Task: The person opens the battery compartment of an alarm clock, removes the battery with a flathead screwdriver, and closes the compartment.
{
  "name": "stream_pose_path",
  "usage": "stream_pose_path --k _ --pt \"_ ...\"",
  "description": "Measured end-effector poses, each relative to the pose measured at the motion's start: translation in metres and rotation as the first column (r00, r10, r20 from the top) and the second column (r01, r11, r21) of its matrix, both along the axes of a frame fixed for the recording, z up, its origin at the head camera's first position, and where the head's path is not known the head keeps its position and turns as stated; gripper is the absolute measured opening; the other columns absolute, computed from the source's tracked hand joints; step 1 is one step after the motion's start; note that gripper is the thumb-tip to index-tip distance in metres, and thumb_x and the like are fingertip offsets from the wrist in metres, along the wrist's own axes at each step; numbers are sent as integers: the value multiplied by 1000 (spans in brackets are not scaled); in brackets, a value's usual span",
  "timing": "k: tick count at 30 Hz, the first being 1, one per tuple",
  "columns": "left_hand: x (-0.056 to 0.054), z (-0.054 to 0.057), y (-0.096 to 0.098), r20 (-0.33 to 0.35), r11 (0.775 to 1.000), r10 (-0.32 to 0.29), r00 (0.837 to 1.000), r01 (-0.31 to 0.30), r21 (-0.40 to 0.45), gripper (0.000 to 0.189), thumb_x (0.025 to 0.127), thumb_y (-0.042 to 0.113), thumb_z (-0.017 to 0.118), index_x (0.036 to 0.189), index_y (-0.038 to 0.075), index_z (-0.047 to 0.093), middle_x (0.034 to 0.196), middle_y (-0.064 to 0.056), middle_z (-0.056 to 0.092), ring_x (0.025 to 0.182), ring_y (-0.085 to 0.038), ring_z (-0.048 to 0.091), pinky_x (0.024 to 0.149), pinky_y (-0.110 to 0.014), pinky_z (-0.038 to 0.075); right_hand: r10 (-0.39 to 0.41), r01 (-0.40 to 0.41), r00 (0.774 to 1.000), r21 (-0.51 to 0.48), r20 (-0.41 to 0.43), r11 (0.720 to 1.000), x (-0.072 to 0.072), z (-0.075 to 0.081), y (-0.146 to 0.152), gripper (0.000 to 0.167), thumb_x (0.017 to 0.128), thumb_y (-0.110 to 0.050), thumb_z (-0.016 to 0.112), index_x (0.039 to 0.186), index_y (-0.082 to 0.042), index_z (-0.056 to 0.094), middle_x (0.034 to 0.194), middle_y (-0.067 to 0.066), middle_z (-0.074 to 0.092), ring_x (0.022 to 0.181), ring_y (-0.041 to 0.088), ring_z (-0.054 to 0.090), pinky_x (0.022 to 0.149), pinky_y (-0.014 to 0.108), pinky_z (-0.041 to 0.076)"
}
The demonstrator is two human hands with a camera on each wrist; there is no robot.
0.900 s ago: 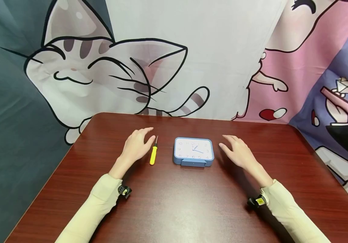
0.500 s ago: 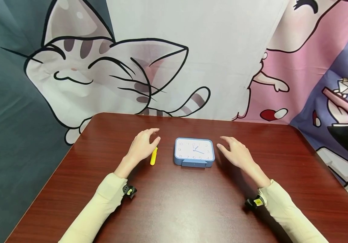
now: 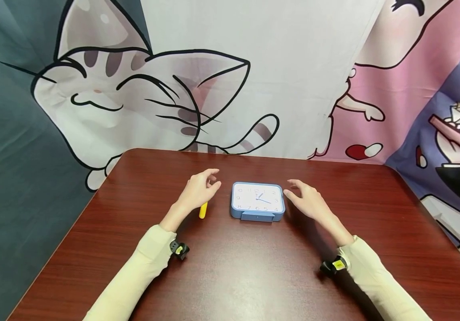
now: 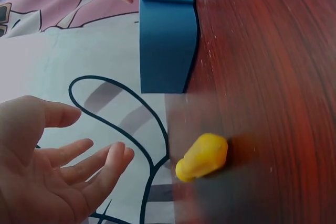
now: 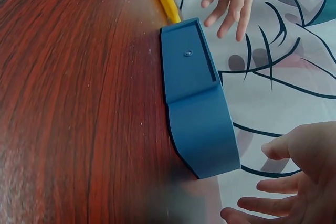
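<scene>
A blue rectangular clock [image 3: 257,199] with a white face lies face up near the middle of the table, its base edge toward me. My left hand [image 3: 198,191] hovers left of the clock, fingers loosely bent and holding nothing. Beneath that hand lies a screwdriver, whose yellow handle [image 3: 203,210] shows while the rest is hidden in the head view. To the clock's right is my right hand [image 3: 308,201], thumb close to its side, fingers relaxed. In the right wrist view a gap separates the right hand [image 5: 294,182] from the clock [image 5: 202,103].
The brown wooden table [image 3: 246,276] has a far edge just beyond the hands. Behind it hangs a cloth [image 3: 294,80] printed with cartoon cats. Each wrist wears a small black camera, such as the left wrist camera [image 3: 180,250].
My left hand has moved right, over the screwdriver and nearer the clock. My right hand has shifted slightly left toward the clock. The clock and screwdriver stay in place.
</scene>
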State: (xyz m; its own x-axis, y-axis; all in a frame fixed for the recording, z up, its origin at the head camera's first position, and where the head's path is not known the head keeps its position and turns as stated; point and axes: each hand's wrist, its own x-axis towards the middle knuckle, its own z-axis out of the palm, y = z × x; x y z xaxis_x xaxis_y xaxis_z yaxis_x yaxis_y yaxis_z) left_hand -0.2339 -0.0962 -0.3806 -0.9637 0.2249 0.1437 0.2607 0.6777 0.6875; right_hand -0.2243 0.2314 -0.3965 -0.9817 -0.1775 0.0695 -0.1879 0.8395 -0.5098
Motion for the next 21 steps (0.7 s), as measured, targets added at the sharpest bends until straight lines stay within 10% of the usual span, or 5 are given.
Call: stream_pose_path --k 21 --pt "-5 -1 19 269 997 -51 962 32 76 57 95 28 58 146 8 38 124 -18 62 77 -30 72 71 -31 58 -4 10 995 -67 97 998 -4 -3 -8 56 97 -32 52 143 -3 39 134 26 54 116 39 59 93 52 49"
